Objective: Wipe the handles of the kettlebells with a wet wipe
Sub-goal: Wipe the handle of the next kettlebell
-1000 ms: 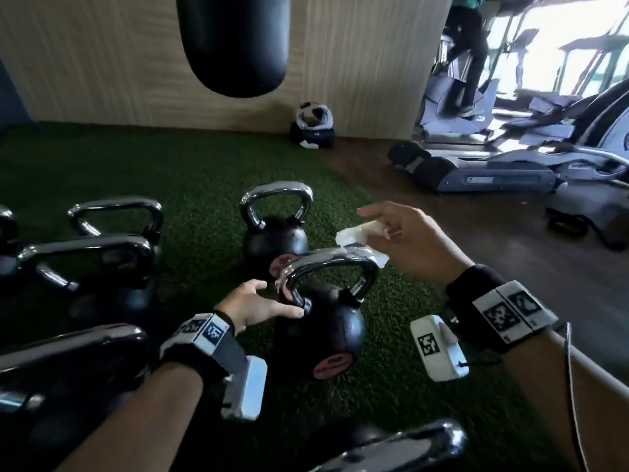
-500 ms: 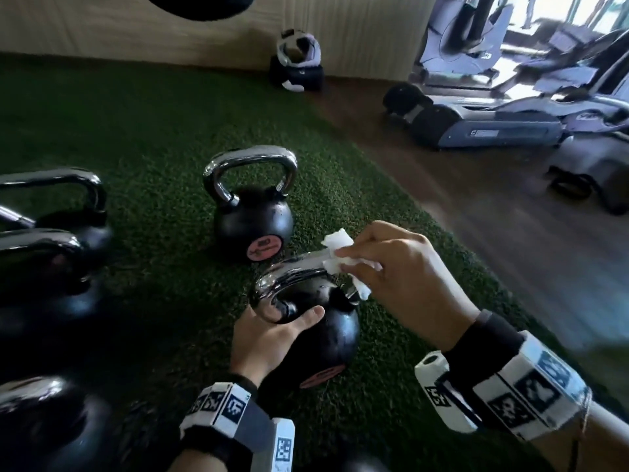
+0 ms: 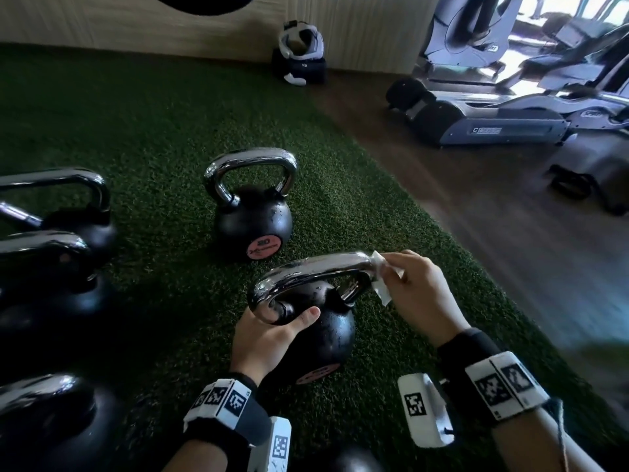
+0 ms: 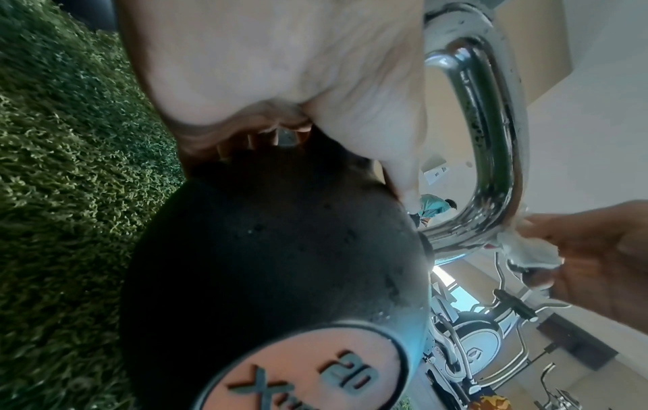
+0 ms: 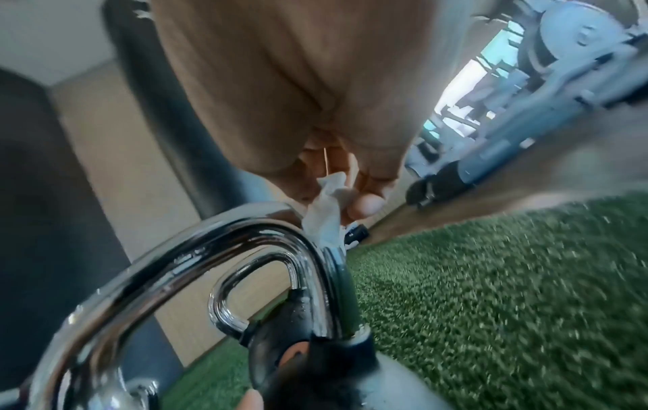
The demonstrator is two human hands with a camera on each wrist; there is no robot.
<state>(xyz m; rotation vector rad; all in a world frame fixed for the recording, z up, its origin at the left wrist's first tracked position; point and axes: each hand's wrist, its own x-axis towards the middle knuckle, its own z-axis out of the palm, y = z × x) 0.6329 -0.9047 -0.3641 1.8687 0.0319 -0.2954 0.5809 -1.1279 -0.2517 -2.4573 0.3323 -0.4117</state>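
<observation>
A black kettlebell (image 3: 326,332) with a chrome handle (image 3: 316,272) stands on the green turf near me. My left hand (image 3: 272,332) grips the left base of that handle, thumb across the ball. My right hand (image 3: 418,291) pinches a white wet wipe (image 3: 379,284) against the handle's right bend. The left wrist view shows the ball (image 4: 280,263), its pink "20" badge, the handle (image 4: 490,124) and the wipe (image 4: 522,249). In the right wrist view the wipe (image 5: 326,216) lies on the handle's bend (image 5: 245,230) under my fingertips.
A second kettlebell (image 3: 253,206) stands just behind on the turf (image 3: 153,124). Several more (image 3: 58,212) crowd the left edge and bottom left. Wooden floor (image 3: 476,233) and cardio machines (image 3: 493,120) lie to the right. A bag (image 3: 299,63) sits by the wall.
My right hand has slid the wipe from the top of the handle to its right bend. My left hand has closed round the handle's left base. The head view has tipped downward.
</observation>
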